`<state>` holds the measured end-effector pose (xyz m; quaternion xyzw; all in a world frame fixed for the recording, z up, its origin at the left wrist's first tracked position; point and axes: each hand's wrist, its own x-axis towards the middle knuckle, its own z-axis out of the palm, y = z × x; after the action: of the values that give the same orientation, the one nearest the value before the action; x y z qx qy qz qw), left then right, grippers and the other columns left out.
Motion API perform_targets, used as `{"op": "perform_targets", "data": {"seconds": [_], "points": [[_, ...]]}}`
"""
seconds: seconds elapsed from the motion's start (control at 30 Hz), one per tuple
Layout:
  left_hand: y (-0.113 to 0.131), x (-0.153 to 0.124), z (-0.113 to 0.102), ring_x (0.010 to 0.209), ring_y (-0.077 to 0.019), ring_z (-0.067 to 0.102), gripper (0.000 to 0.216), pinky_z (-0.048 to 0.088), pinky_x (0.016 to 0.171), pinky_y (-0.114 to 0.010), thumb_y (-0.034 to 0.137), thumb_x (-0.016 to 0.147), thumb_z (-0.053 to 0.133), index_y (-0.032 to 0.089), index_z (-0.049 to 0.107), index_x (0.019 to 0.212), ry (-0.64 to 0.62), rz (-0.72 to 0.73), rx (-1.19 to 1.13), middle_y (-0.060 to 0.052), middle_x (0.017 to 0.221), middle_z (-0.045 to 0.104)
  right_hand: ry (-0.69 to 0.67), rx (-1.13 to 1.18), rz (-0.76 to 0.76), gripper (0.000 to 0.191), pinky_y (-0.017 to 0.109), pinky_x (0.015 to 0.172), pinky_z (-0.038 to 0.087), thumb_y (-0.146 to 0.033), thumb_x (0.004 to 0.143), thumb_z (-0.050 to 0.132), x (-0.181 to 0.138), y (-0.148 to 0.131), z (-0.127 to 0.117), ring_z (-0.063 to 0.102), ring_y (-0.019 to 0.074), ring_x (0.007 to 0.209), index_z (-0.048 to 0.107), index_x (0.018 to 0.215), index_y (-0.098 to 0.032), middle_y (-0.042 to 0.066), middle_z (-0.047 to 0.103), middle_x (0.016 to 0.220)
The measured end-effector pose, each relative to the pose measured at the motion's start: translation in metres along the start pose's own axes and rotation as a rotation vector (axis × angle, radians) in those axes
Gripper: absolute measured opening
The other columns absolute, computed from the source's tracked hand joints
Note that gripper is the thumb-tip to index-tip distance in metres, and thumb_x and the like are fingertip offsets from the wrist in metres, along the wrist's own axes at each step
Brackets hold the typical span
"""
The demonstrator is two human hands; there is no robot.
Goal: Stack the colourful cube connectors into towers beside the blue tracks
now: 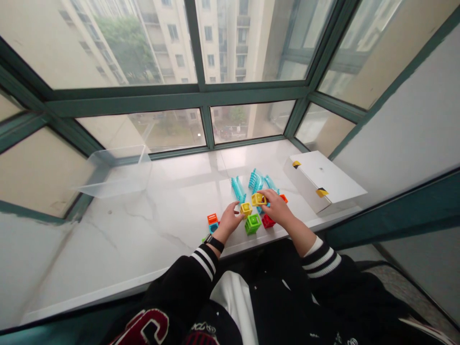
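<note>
Hands over a pale marble windowsill [143,225], seen from the head camera. The left hand [230,219] is held with thumb and fingertips pinched on the near side of a small yellow cube [246,209], which stands on the sill near its front edge. The right hand [278,207] is curled, its fingertips pinched on a yellow frame [258,199] held just above and behind the yellow cube, the two pieces touching or nearly so; which cannot be told. A green cube [253,224] is seen just in front of the yellow cube, and a red block [268,221] lies under the right hand. An orange block [212,219] is placed left of the left hand. Turquoise ribbed track pieces [237,189] are grouped just behind the hands. A white box [323,179] is set to the right, and a clear plastic tub [115,172] stands well apart at the left, by the window.
</note>
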<state>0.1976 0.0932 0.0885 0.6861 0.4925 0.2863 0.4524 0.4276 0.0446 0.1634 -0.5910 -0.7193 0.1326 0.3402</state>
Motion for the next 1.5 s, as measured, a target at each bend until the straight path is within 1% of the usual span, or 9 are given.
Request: {"op": "perform_targets", "data": {"seconds": [0.17, 0.4, 0.6, 0.97, 1.17, 1.23, 1.3, 1.4, 1.5], "points": [[-0.006, 0.011, 0.005, 0.089, -0.0194, 0.076, 0.062, 0.060, 0.088, -0.035, 0.018, 0.082, 0.080, 0.022, 0.061, 0.141, -0.073, 0.045, 0.118, -0.012, 0.141, 0.068, -0.122, -0.013, 0.009, 0.061, 0.042, 0.107, 0.052, -0.001, 0.080, 0.060, 0.016, 0.003, 0.011, 0.063, 0.0229, 0.118, 0.066, 0.136, -0.025, 0.008, 0.065, 0.127], [-0.010, 0.013, 0.011, 0.093, -0.0214, 0.077, 0.036, 0.059, 0.083, -0.031, 0.020, 0.089, 0.072, 0.022, 0.068, 0.125, -0.088, 0.064, 0.132, -0.007, 0.121, 0.078, -0.266, -0.086, 0.027, 0.057, 0.037, 0.103, 0.052, 0.002, 0.079, 0.065, 0.035, 0.005, 0.030, 0.065, 0.0226, 0.114, 0.068, 0.131, -0.022, 0.009, 0.066, 0.126], [-0.014, 0.012, 0.014, 0.096, -0.0201, 0.077, 0.036, 0.058, 0.087, -0.030, 0.021, 0.090, 0.072, 0.024, 0.068, 0.125, -0.087, 0.064, 0.148, -0.006, 0.123, 0.077, -0.377, -0.156, 0.086, 0.053, 0.035, 0.100, 0.051, 0.001, 0.078, 0.069, 0.040, 0.006, 0.043, 0.066, 0.0232, 0.111, 0.069, 0.126, -0.021, 0.009, 0.066, 0.122], [-0.014, 0.009, 0.016, 0.109, -0.0235, 0.074, 0.044, 0.056, 0.097, -0.034, 0.023, 0.088, 0.074, 0.026, 0.067, 0.132, -0.055, 0.049, 0.179, -0.007, 0.129, 0.076, -0.409, -0.188, 0.043, 0.052, 0.032, 0.100, 0.049, 0.001, 0.078, 0.071, 0.041, 0.009, 0.043, 0.065, 0.0225, 0.111, 0.069, 0.125, -0.021, 0.009, 0.066, 0.123], [-0.008, 0.010, 0.013, 0.102, -0.0233, 0.075, 0.048, 0.058, 0.095, -0.036, 0.020, 0.085, 0.077, 0.023, 0.067, 0.132, -0.063, 0.057, 0.181, -0.009, 0.129, 0.075, -0.434, -0.219, 0.025, 0.052, 0.032, 0.101, 0.049, 0.000, 0.080, 0.071, 0.042, 0.010, 0.042, 0.066, 0.0228, 0.112, 0.069, 0.128, -0.020, 0.010, 0.067, 0.123], [-0.004, 0.007, 0.004, 0.099, -0.0224, 0.075, 0.056, 0.058, 0.095, -0.037, 0.018, 0.083, 0.078, 0.021, 0.064, 0.137, -0.048, 0.056, 0.184, -0.012, 0.137, 0.072, -0.442, -0.227, 0.034, 0.051, 0.032, 0.101, 0.049, 0.000, 0.080, 0.071, 0.042, 0.009, 0.042, 0.066, 0.0227, 0.112, 0.069, 0.127, -0.021, 0.009, 0.067, 0.123], [0.002, -0.001, -0.013, 0.096, -0.0205, 0.075, 0.059, 0.059, 0.095, -0.038, 0.019, 0.084, 0.078, 0.020, 0.060, 0.140, -0.014, 0.059, 0.169, -0.014, 0.142, 0.068, -0.454, -0.237, 0.051, 0.053, 0.033, 0.102, 0.050, -0.001, 0.081, 0.070, 0.042, 0.008, 0.040, 0.066, 0.0232, 0.112, 0.068, 0.129, -0.021, 0.010, 0.066, 0.124], [0.008, -0.025, -0.056, 0.088, -0.0167, 0.074, 0.045, 0.061, 0.087, -0.034, 0.026, 0.090, 0.072, 0.021, 0.063, 0.134, 0.083, 0.071, 0.081, -0.011, 0.131, 0.073, -0.466, -0.225, 0.055, 0.058, 0.036, 0.104, 0.051, -0.007, 0.082, 0.073, 0.041, 0.005, 0.034, 0.067, 0.0248, 0.114, 0.064, 0.138, -0.021, 0.012, 0.064, 0.131], [0.004, -0.066, -0.106, 0.089, -0.0172, 0.072, 0.035, 0.059, 0.076, -0.031, 0.033, 0.093, 0.065, 0.022, 0.065, 0.126, 0.209, 0.050, 0.054, -0.008, 0.119, 0.076, -0.409, -0.197, -0.003, 0.063, 0.043, 0.111, 0.049, -0.018, 0.083, 0.077, 0.040, 0.000, 0.021, 0.063, 0.0287, 0.124, 0.061, 0.143, -0.022, 0.014, 0.062, 0.136]]}}
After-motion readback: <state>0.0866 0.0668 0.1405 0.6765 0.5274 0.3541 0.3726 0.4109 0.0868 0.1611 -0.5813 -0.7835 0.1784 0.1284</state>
